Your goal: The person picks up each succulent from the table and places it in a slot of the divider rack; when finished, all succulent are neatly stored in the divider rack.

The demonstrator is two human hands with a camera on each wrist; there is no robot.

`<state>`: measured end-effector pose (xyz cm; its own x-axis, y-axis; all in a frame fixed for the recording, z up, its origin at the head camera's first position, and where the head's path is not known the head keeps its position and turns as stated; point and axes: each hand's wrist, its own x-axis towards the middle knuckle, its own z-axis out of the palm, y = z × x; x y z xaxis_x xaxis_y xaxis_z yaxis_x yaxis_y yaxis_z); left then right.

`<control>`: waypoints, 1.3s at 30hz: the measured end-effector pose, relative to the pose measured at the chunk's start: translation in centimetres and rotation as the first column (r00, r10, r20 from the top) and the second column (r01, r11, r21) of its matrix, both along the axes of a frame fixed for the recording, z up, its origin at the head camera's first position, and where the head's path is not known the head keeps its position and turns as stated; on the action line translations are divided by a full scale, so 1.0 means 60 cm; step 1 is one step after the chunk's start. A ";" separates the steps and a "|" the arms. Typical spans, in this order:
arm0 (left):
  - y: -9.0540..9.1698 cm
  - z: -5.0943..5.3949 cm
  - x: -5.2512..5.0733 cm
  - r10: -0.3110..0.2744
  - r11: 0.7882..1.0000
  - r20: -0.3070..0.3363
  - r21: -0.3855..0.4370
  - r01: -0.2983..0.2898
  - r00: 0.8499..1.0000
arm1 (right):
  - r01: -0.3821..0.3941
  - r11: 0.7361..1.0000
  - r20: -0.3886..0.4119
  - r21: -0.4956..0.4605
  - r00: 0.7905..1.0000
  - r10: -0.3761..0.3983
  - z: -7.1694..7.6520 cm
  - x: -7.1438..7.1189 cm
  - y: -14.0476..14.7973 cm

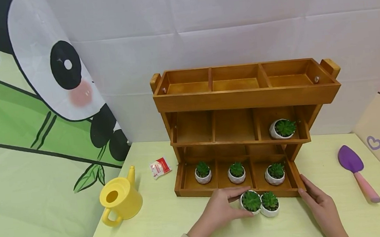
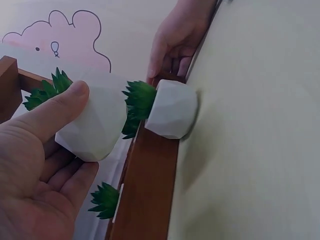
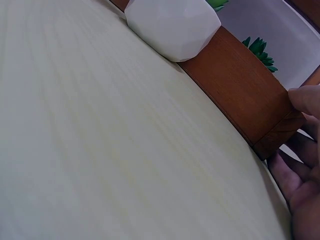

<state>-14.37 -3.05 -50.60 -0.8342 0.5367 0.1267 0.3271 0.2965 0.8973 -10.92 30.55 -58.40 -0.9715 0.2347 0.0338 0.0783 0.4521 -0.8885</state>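
We find the left hand (image 1: 221,211) clamped round a potted succulent (image 1: 251,201) — raised off the table (image 1: 159,228), just beside a second succulent (image 1: 270,204), in front of the wooden shelf (image 1: 248,98). We note the right hand (image 1: 322,207) pinching the shelf's lowest front corner.

Right grip (image 3: 304,195): bare hand, thumb on corner of brown flat-faced wooden board (image 3: 240,85), fingers curled at its end | White faceted pot (image 3: 172,27): on pale wood-grained surface (image 3: 110,140), before board, green foliage (image 3: 216,4) cut by frame | Green spiky-leaved plant (image 3: 260,52): behind board, partly hidden
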 end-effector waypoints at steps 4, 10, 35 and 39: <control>-0.004 0.019 -0.010 0.012 0.999 -0.038 -0.033 -0.014 0.999 | -0.001 1.000 0.003 -0.002 1.000 0.001 0.000 0.001 0.000; -0.008 0.047 -0.025 0.014 0.999 -0.071 -0.038 -0.016 0.997 | -0.001 1.000 0.002 -0.006 1.000 0.001 0.000 0.001 0.000; -0.007 0.131 -0.065 0.012 0.998 -0.088 0.063 -0.006 0.996 | 0.009 1.000 0.020 -0.001 1.000 -0.009 0.002 0.003 0.000; -0.006 0.143 -0.071 0.008 0.996 -0.072 0.086 -0.002 0.997 | 0.012 1.000 0.016 -0.004 1.000 -0.012 0.001 0.003 -0.001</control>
